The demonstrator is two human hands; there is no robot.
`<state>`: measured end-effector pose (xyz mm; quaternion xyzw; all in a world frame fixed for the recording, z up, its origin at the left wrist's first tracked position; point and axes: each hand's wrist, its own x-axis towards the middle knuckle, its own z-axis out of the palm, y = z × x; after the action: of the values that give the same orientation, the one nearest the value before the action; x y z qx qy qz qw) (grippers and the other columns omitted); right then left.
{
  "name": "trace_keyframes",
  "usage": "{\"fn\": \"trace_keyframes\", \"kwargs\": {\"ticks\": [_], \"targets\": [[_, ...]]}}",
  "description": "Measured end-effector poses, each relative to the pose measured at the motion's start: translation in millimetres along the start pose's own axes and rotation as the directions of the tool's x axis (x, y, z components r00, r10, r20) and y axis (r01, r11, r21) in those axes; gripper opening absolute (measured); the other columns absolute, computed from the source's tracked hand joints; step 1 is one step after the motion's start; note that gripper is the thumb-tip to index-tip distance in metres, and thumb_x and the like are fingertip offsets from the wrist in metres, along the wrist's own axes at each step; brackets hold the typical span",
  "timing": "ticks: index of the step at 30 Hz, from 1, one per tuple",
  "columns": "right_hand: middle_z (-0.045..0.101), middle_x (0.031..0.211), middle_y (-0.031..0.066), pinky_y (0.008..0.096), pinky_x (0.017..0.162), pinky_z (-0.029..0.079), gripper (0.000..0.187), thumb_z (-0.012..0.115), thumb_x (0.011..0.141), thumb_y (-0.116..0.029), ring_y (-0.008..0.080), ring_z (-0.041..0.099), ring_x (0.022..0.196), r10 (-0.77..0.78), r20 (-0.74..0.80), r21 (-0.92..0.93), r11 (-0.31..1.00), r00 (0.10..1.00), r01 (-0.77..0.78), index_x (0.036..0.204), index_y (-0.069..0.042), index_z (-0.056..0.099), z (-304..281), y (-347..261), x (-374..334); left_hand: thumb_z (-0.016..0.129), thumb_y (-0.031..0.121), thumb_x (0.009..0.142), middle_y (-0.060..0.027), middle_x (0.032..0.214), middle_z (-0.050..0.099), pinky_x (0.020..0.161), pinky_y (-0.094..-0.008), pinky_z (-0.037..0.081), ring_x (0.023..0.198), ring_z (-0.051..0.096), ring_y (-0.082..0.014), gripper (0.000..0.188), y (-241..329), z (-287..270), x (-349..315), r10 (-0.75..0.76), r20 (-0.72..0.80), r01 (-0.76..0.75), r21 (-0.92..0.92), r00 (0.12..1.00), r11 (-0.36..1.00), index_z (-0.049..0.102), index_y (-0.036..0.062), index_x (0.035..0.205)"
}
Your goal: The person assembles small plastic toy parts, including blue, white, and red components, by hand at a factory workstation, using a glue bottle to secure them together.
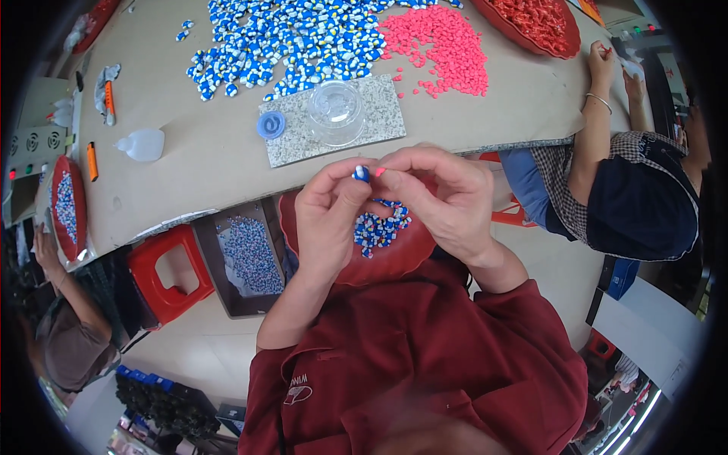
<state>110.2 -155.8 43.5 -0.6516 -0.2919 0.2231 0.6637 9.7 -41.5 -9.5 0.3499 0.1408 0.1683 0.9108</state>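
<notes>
Between the thumb and fingers of my left hand is a small blue and white plastic piece. My right hand pinches a tiny pink piece close beside it, with a narrow gap showing between the two. Under both hands, on my lap, rests a red scalloped bowl holding many small blue, white and pink pieces. Just beyond my hands, a speckled stone slab carries a round clear container and a small blue cup.
Blue and white pieces lie heaped on the table beside a pink pile. A squeeze bottle and orange cutter are left. A grey bin and red stool stand below. Co-workers sit both sides, one right.
</notes>
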Motion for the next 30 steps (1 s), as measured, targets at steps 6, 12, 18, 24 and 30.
{"fn": "trace_keyframes", "kwargs": {"ticks": [6, 12, 18, 24, 30], "targets": [[0.066, 0.082, 0.0067, 0.0306, 0.062, 0.048, 0.018, 0.073, 0.068, 0.005, 0.0206, 0.061, 0.072, -0.529, 0.137, -0.516, 0.684, 0.838, 0.516, 0.085, -0.001, 0.070, -11, 9, 16, 0.054, 0.016, 0.098, -0.0106, 0.102, 0.065, 0.075, -0.0274, 0.052, 0.089, 0.064, -0.0180, 0.032, 7, 2, 2, -0.122, 0.081, 0.138, -0.243, 0.989, 0.960, 0.055, 0.0004, 0.126], [0.066, 0.079, 0.0061, 0.0301, 0.061, 0.047, 0.018, 0.072, 0.069, 0.006, 0.0195, 0.060, 0.071, -0.506, 0.128, -0.488, 0.716, 0.853, 0.499, 0.086, -0.001, 0.070, -10, 12, 13, 0.055, 0.017, 0.097, -0.0097, 0.102, 0.064, 0.079, -0.0287, 0.050, 0.090, 0.060, -0.0164, 0.031, 2, -2, 2, -0.152, 0.063, 0.164, -0.302, 0.986, 0.939, 0.057, 0.0005, 0.123], [0.066, 0.079, 0.0058, 0.0294, 0.060, 0.046, 0.018, 0.073, 0.069, 0.005, 0.0189, 0.060, 0.071, -0.503, 0.133, -0.495, 0.712, 0.854, 0.498, 0.085, -0.001, 0.070, -10, 15, 10, 0.058, 0.015, 0.096, -0.0089, 0.102, 0.064, 0.081, -0.0286, 0.049, 0.090, 0.059, -0.0159, 0.030, -1, -3, 3, -0.115, 0.076, 0.134, -0.330, 0.990, 0.934, 0.058, 0.0005, 0.122], [0.065, 0.081, 0.0073, 0.0311, 0.059, 0.048, 0.021, 0.073, 0.066, 0.005, 0.0209, 0.060, 0.070, -0.554, 0.161, -0.565, 0.627, 0.817, 0.536, 0.086, 0.000, 0.070, -8, 18, 11, 0.060, 0.011, 0.094, -0.0083, 0.100, 0.065, 0.080, -0.0288, 0.050, 0.088, 0.060, -0.0155, 0.028, -2, -3, 5, -0.124, 0.092, 0.148, -0.339, 0.988, 0.929, 0.060, 0.0000, 0.120], [0.061, 0.091, 0.0118, 0.0342, 0.064, 0.050, 0.032, 0.067, 0.063, 0.000, 0.0258, 0.059, 0.078, -0.625, 0.260, -0.668, 0.434, 0.736, 0.604, 0.095, 0.004, 0.065, -3, 22, 4, 0.065, 0.002, 0.089, -0.0091, 0.097, 0.068, 0.078, -0.0285, 0.053, 0.085, 0.064, -0.0147, 0.025, -4, 2, 4, -0.001, -0.064, -0.009, -0.148, 0.998, 0.989, 0.063, -0.0019, 0.114]]}}
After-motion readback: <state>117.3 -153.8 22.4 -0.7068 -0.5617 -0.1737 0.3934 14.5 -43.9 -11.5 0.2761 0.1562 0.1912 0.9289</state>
